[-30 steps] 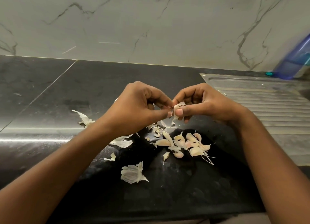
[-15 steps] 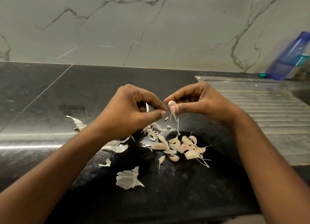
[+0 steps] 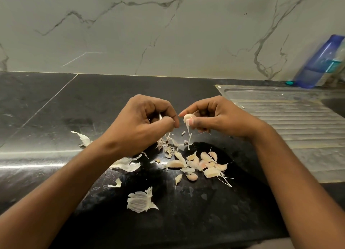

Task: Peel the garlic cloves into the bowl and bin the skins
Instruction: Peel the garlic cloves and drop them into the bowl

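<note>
**CLOVE PEELING: STATUS AT MID-STRIP**

The right hand (image 3: 220, 118) is clamped on one garlic clove (image 3: 188, 116), which is pinched between thumb and forefinger above the table (image 3: 112, 99). A thin strip of skin (image 3: 189, 136) hangs from the clove's lower end. The exposed top looks pale and smooth, so the clove is judged partly stripped.

The left hand (image 3: 147, 123), just beside it at 9 o'clock, is curled with thumb pressed to forefinger. A pale skin sliver (image 3: 160, 116) shows inside the curl and appears to be pinched there. The hands are close but not touching.

At 5 o'clock from the held clove, a pile of cloves (image 3: 203, 164) lies on the table. These are cream to pink-tinged with wispy tails, and most are judged unpeeled.

Loose skins are scattered from 6 to 9 o'clock. A large papery husk (image 3: 141, 202) lies nearest the camera, and flat scraps (image 3: 127, 164) lie under the left wrist.

No bowl or bin is in view. Progress is judged early, since the pile remains to be worked and all skins remain to be collected.
</note>
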Demonstrator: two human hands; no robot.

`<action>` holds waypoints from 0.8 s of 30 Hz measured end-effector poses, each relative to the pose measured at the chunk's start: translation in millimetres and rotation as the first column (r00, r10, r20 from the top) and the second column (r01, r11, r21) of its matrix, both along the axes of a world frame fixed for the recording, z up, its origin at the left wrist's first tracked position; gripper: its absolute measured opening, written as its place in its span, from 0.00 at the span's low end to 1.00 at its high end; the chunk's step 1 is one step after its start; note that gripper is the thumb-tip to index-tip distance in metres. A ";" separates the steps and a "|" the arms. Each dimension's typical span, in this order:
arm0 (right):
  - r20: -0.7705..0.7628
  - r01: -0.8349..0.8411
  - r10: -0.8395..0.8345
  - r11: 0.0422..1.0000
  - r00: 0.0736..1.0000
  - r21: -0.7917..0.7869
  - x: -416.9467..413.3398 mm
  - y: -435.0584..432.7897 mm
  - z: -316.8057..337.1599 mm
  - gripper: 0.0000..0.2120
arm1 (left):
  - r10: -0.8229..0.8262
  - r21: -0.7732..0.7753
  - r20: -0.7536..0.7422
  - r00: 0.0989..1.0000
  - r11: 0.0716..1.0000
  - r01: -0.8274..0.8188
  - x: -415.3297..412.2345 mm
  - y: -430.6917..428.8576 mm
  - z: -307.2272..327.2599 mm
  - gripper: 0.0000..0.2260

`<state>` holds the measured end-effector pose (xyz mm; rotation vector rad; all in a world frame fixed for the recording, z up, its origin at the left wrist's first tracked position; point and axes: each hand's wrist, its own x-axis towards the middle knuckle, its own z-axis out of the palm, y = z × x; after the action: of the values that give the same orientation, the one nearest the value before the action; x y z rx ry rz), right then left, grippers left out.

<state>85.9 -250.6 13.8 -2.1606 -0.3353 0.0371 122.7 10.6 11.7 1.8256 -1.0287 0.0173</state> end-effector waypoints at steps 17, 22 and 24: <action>0.046 -0.118 0.110 0.958 0.993 0.260 -3.8 11.0 6.7 0.14 | 0.064 -0.114 -0.084 0.994 0.991 -0.074 1.8 -2.2 -4.6 0.05; 0.164 -0.086 0.045 0.964 0.985 0.252 -1.3 13.2 3.8 0.14 | 0.068 -0.127 -0.147 0.987 0.988 -0.087 2.6 -2.4 -6.5 0.03; 0.200 -0.072 0.017 0.961 0.980 0.268 -0.3 13.5 3.4 0.14 | 0.067 -0.139 -0.165 0.984 0.986 -0.091 2.5 -2.9 -6.3 0.03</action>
<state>85.6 -237.1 17.2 -1.8847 -0.4741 -0.1878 125.2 7.7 5.4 1.7039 -0.8205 -0.0054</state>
